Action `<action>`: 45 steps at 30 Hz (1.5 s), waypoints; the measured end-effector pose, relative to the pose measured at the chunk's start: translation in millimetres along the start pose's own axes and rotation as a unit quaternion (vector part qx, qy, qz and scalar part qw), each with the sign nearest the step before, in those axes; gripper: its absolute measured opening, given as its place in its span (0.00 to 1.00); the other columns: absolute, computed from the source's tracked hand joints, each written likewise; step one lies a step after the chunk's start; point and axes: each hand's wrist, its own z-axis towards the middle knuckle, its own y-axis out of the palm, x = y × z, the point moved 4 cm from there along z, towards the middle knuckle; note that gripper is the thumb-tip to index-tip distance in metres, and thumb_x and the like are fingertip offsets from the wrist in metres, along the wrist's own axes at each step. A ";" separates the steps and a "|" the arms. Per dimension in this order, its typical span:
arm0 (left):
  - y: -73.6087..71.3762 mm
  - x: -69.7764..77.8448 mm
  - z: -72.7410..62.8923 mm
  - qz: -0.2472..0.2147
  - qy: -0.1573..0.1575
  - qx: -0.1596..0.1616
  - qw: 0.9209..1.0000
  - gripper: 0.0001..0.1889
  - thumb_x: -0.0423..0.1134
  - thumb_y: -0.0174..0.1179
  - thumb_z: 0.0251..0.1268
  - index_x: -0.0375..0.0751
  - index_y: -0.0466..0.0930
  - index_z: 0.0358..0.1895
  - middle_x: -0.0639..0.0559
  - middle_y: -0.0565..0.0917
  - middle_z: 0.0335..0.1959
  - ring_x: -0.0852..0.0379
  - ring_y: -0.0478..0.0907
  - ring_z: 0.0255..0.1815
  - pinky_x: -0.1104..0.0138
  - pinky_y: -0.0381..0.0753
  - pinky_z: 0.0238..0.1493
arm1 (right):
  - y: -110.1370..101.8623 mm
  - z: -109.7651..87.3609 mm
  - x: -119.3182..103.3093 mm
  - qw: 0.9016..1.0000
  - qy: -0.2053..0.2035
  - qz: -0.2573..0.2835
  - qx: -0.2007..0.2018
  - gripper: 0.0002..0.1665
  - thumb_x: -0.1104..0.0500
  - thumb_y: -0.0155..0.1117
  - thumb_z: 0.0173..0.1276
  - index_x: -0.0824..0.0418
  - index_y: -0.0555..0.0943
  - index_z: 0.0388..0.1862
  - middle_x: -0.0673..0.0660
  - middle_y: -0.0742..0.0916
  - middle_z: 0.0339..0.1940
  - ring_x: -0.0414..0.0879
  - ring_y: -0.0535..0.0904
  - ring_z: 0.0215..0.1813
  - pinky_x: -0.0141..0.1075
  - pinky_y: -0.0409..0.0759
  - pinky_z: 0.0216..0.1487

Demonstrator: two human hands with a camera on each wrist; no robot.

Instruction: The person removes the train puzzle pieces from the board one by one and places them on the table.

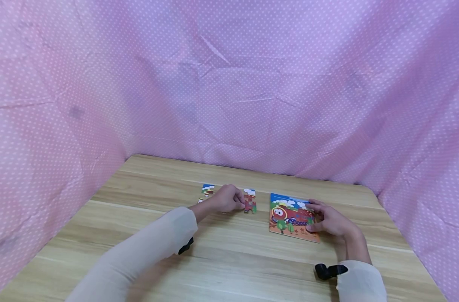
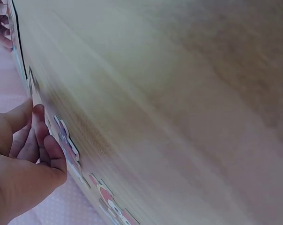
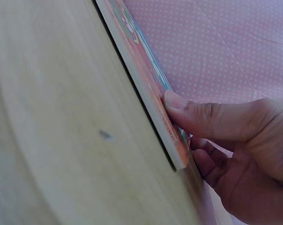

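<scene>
In the head view, my left hand point(image 1: 226, 199) pinches the near left edge of a strip of jigsaw puzzle pieces point(image 1: 250, 198), blue at the top and red and green below. The left wrist view has the thumb and a finger meeting at the strip's thin edge point(image 2: 30, 86). To the right lies a square puzzle board point(image 1: 283, 226) printed with a red, big-eyed cartoon figure under clouds. My right hand point(image 1: 334, 220) grips its right side. Seen from the right wrist, the thumb point(image 3: 176, 101) rests on the printed face, with the other fingers curled by the edge.
Loose puzzle pieces point(image 1: 208, 188) lie left of my left hand, partly hidden behind it; the left wrist view catches several of them, one with a red and yellow print point(image 2: 106, 194). A pink dotted cloth point(image 1: 229, 105) hangs around the wooden table point(image 1: 229, 268).
</scene>
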 end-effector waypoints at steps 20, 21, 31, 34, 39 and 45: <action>1.2 1.4 -0.8 0.083 0.043 -0.019 0.995 0.03 0.30 0.72 0.62 0.38 0.87 0.35 0.55 0.85 0.31 0.63 0.79 0.32 0.72 0.79 0.38 | 1.7 1.2 1.5 1.000 0.006 0.001 0.000 0.48 0.52 0.79 0.60 0.64 0.69 0.76 0.66 0.55 0.83 0.74 0.42 0.81 0.73 0.44 0.72; 0.9 2.2 -0.4 0.085 0.041 -0.018 0.995 0.03 0.31 0.72 0.62 0.38 0.87 0.35 0.56 0.85 0.30 0.63 0.78 0.32 0.72 0.79 0.38 | 1.5 1.1 1.6 1.000 0.006 0.000 0.000 0.48 0.52 0.79 0.60 0.64 0.69 0.76 0.66 0.55 0.84 0.74 0.42 0.81 0.73 0.44 0.72; 18.1 27.8 18.4 0.059 0.069 -0.028 0.995 0.04 0.34 0.71 0.65 0.38 0.88 0.40 0.56 0.85 0.31 0.64 0.79 0.33 0.73 0.80 0.39 | 0.3 0.7 0.3 1.000 0.001 -0.005 -0.001 0.48 0.52 0.79 0.60 0.65 0.69 0.76 0.66 0.54 0.84 0.74 0.42 0.81 0.73 0.44 0.72; 31.0 38.9 24.0 0.062 0.080 -0.048 0.994 0.06 0.37 0.71 0.66 0.40 0.87 0.43 0.59 0.84 0.33 0.65 0.79 0.35 0.74 0.79 0.40 | 0.2 0.6 0.4 1.000 0.003 -0.006 -0.002 0.48 0.52 0.78 0.61 0.64 0.69 0.76 0.66 0.54 0.84 0.74 0.42 0.81 0.73 0.44 0.72; 52.8 53.2 33.4 0.056 0.088 -0.077 0.992 0.13 0.41 0.74 0.63 0.42 0.86 0.48 0.59 0.83 0.36 0.66 0.78 0.37 0.74 0.78 0.41 | 0.2 0.1 0.0 1.000 -0.003 -0.013 -0.004 0.48 0.52 0.78 0.61 0.64 0.68 0.76 0.67 0.54 0.83 0.75 0.42 0.80 0.74 0.45 0.71; 72.3 62.1 44.5 0.081 0.071 -0.102 0.989 0.23 0.50 0.76 0.59 0.44 0.87 0.54 0.61 0.83 0.41 0.66 0.76 0.40 0.74 0.77 0.43 | -0.3 0.0 -0.3 1.000 -0.005 -0.011 -0.006 0.48 0.51 0.78 0.61 0.64 0.69 0.76 0.68 0.54 0.83 0.75 0.42 0.80 0.74 0.44 0.71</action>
